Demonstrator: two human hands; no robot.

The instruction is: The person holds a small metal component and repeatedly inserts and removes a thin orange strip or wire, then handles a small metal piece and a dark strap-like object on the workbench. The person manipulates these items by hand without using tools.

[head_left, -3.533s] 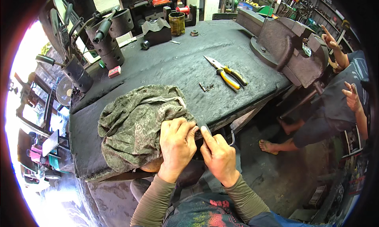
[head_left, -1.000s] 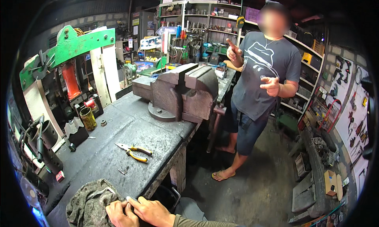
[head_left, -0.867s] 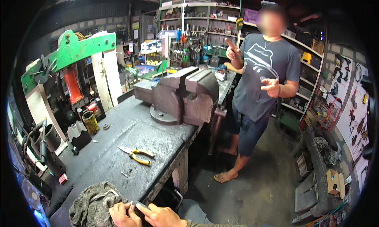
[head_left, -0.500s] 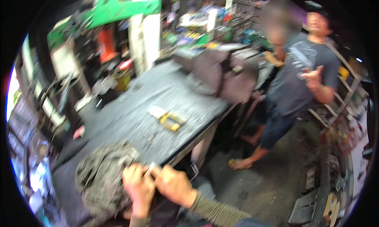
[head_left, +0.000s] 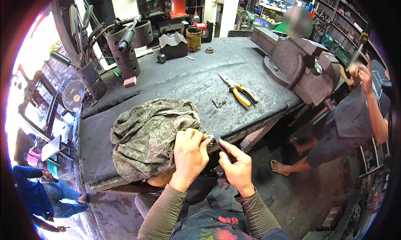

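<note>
Near the bench's front edge, my left hand (head_left: 191, 155) pinches a small metal piece (head_left: 211, 138) between thumb and fingers. Its exact kind is too small to make out. My right hand (head_left: 239, 167) grips a dark, flat, narrow tool (head_left: 226, 150), its far end close to the metal piece; whether they touch, I cannot tell. Left of my hands lies a crumpled olive patterned cloth (head_left: 146, 135), which my left hand is up against. Beyond them, long-nose pliers (head_left: 239, 92) with yellow and black handles rest on the bench, beside some small metal bits (head_left: 219, 103).
A heavy bench vise (head_left: 292, 66) is at the bench's (head_left: 100, 144) right end. Metal cylinders (head_left: 121, 50) with tools, a dark notched block (head_left: 173, 45), a rusty can (head_left: 194, 39) and a small red box (head_left: 130, 82) line the back. A person (head_left: 351, 110) stands right; another (head_left: 46, 190) left.
My view has turned, and the blur is gone. Both hands stay close together by the cloth; the dark tool in my right hand now shows clearly. The person at right holds an arm raised higher.
</note>
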